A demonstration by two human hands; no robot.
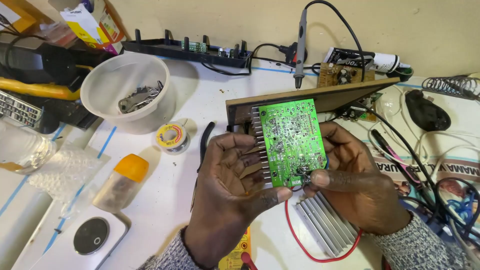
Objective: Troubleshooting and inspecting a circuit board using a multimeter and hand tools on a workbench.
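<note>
Green circuit board (291, 141) held solder side up, long axis 12-to-6 o'clock, tilted slightly. Left hand (227, 185) grip pinches its lower edge; right hand (357, 182) grip clamps the 5 o'clock corner.

Head camera looks steeply down, close over the workbench (210, 95).

Circuit board (291, 141): green, silver solder dots. Left of it: bottle (121, 182) w/ orange cap, white bowl (125, 90). Below: red wire (320, 252).

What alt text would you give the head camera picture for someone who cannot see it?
Two bare hands, left hand and right hand, hold a green circuit board solder side up over a cluttered white workbench. Nearby lie a solder spool, a finned heatsink and a plastic bowl.
</note>
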